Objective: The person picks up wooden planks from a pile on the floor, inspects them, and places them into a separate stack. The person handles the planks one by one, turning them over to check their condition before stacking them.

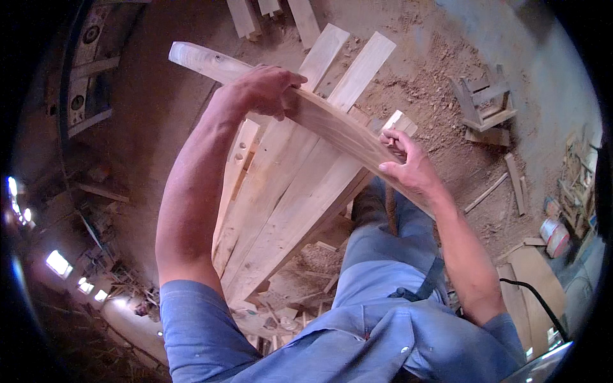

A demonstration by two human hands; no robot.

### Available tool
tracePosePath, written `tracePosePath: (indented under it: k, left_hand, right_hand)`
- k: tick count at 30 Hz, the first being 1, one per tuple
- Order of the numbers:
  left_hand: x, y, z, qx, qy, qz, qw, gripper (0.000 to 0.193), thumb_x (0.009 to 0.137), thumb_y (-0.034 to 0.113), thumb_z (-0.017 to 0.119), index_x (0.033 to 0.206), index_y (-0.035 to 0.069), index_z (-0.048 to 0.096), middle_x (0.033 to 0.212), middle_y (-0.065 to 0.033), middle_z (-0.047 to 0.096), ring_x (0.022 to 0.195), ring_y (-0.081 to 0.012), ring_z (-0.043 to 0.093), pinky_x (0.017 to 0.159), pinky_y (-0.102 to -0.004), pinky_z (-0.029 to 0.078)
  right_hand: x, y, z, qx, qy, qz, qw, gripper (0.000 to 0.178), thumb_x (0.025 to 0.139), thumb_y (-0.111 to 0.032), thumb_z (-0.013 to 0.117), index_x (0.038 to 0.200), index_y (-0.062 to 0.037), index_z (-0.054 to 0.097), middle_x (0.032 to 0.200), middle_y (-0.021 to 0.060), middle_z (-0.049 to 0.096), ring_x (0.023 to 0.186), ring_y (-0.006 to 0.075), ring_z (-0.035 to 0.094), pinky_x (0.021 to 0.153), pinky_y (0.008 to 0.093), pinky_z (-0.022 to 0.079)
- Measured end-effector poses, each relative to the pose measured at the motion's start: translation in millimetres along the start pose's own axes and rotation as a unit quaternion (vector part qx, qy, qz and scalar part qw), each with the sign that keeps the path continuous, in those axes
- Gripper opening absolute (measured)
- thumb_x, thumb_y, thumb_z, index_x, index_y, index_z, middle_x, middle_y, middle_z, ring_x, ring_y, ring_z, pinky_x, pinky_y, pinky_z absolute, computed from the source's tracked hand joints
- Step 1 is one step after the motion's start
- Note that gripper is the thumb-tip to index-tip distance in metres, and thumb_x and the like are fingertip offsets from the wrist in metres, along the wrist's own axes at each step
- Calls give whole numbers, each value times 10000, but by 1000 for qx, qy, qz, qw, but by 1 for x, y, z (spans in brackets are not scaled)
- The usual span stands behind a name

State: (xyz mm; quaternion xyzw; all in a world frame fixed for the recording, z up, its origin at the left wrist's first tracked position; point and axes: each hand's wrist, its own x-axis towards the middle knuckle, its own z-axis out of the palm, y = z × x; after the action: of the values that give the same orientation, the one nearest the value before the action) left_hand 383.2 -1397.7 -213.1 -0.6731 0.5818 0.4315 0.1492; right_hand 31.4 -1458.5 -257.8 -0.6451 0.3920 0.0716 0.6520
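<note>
A long wooden plank (338, 131) with a rounded far-left end lies slantwise across my view, above several pale boards. My left hand (271, 89) is closed over its upper edge, left of the middle. Nearer its right end, my right hand (408, 159) grips the plank, thumb along the near side and fingers curled at the far edge. A small thin thing seems to show at those fingers, too small to name. Under the plank, wide pale boards (281, 185) run toward me, beside a narrow piece with round holes (241, 153). Two lighter boards (364, 70) stick out beyond it.
Wood shavings and chips (415, 76) cover the floor. At the right lie a small wooden frame (488, 105), loose sticks (514, 185) and a white and red bucket (554, 237). More cut timbers (244, 19) lie at the far side. My legs stand close to the boards.
</note>
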Motion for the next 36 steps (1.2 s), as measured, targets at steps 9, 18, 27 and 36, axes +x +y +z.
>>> tracePosePath:
  k: [9, 18, 27, 36]
  left_hand:
    - [5, -2, -9, -28, 16, 20, 999, 876, 507, 55, 848, 1328, 87, 544, 1216, -112, 652, 1158, -289, 600, 1013, -388, 473]
    - [13, -5, -10, -39, 13, 24, 999, 851, 463, 72, 848, 1275, 69, 592, 1196, -85, 668, 1148, -281, 607, 1034, -373, 457]
    - [18, -7, -6, -77, 6, 1, 997, 951, 438, 12, 844, 1335, 28, 527, 1186, -122, 669, 1143, -272, 615, 1033, -352, 460]
    - [18, -2, -9, -82, 6, -11, 997, 937, 448, 0, 842, 1333, 35, 533, 1195, -113, 667, 1159, -259, 607, 1042, -361, 453]
  right_hand:
    - [-6, -8, -1, 13, 13, -8, 1000, 629, 745, -72, 732, 1321, -67, 478, 1227, 151, 609, 1173, 254, 564, 1022, 353, 425]
    - [-4, -10, -4, 12, 4, -21, 1000, 608, 748, -66, 718, 1308, -77, 483, 1214, 131, 621, 1161, 275, 569, 1032, 375, 420]
    - [-2, -14, -6, 6, -12, 8, 1000, 611, 748, -60, 718, 1309, -62, 475, 1247, 126, 617, 1168, 264, 567, 1035, 368, 421]
    - [-1, -12, -8, 15, -17, 4, 1000, 638, 743, -49, 730, 1325, -61, 468, 1252, 122, 616, 1180, 245, 560, 1044, 349, 415]
